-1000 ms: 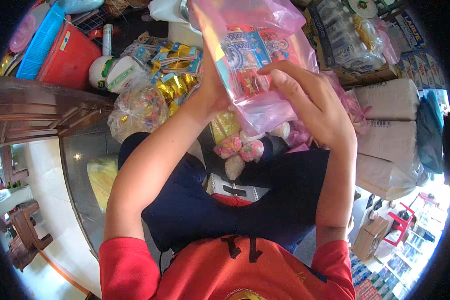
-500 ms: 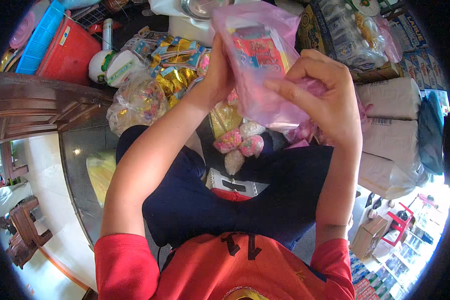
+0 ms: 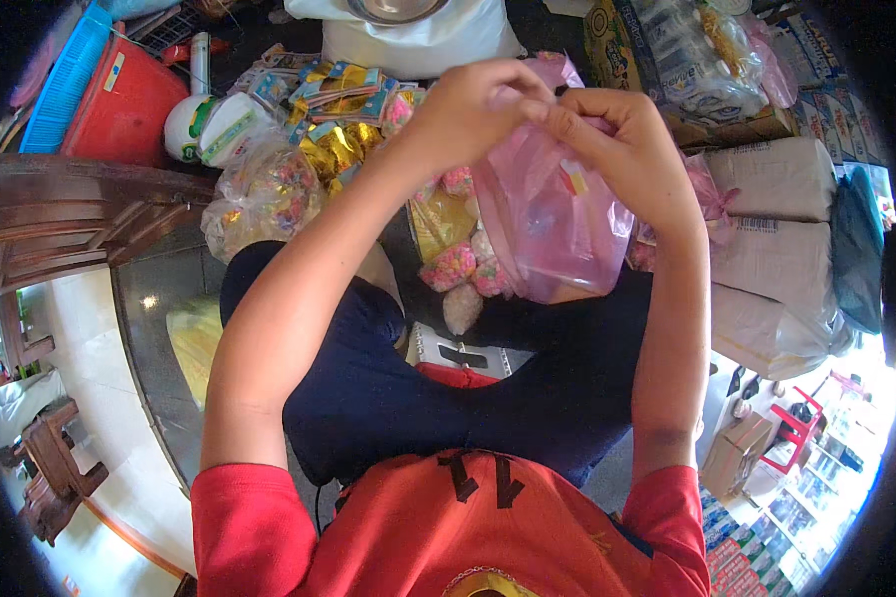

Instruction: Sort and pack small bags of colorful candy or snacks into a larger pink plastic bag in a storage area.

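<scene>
A translucent pink plastic bag point(image 3: 558, 234) hangs from both hands, its contents mostly hidden, with only a small yellow and red patch showing through. My left hand point(image 3: 483, 111) has its fingers curled at the gathered top of the bag. Close beside it, my right hand point(image 3: 622, 144) pinches the same top between thumb and fingers. Next to the bag's lower left lie small packets of pink and green pieces point(image 3: 450, 269) and a packet of white pieces point(image 3: 462, 308). A flat yellow-gold packet point(image 3: 441, 221) sits just behind them.
Gold-wrapped packs point(image 3: 343, 149) and a clear bag of colourful bits point(image 3: 274, 194) lie to the left. Farther left stand a red bin point(image 3: 124, 104) and a blue basket point(image 3: 67, 75). A white sack point(image 3: 418, 45) is ahead; wrapped white bundles point(image 3: 772, 249) are stacked at right.
The pink bag has dropped lower and now hangs upright. My left hand has moved from its side to its top, meeting my right hand there. The colourful papers inside are mostly hidden now.
</scene>
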The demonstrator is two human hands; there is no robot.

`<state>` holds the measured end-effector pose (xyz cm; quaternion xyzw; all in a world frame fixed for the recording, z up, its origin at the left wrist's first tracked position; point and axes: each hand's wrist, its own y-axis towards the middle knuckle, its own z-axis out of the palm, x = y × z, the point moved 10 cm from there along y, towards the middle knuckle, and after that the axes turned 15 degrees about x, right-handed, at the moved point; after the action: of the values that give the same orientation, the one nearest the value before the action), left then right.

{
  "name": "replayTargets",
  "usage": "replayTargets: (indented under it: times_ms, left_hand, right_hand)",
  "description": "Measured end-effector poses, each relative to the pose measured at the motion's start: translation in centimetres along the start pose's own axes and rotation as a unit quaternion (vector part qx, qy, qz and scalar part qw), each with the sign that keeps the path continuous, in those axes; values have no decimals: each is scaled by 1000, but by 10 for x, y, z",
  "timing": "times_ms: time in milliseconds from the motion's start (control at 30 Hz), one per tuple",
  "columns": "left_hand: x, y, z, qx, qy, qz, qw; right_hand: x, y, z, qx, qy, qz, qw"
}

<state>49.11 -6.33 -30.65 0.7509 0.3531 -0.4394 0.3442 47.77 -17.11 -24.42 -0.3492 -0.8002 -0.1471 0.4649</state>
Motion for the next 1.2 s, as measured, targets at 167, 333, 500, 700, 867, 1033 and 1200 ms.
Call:
replayTargets:
  times_ms: [167,333,500,700,867,1033,1200]
  left_hand:
    - [21,-7,61,178,-5,-9,984]
    - [60,-38,129,337,-19,-37,941]
    - [58,-80,177,391,-32,-42,919]
    - [55,-83,181,383,-77,-47,919]
    - [63,-56,137,244,-104,-93,960]
    - [75,-49,123,233,-284,-73,927]
    - [49,-58,144,113,414,85,899]
  right_hand:
    - [-19,1,30,107,38,94,989]
    - [11,6,59,145,-100,-4,984]
    - [44,4,91,172,-155,-118,966]
    - [54,3,82,145,-111,-135,974]
    - [48,4,72,135,-101,-98,981]
    - [40,1,59,106,-68,-73,989]
    - [33,1,54,107,-104,-67,986]
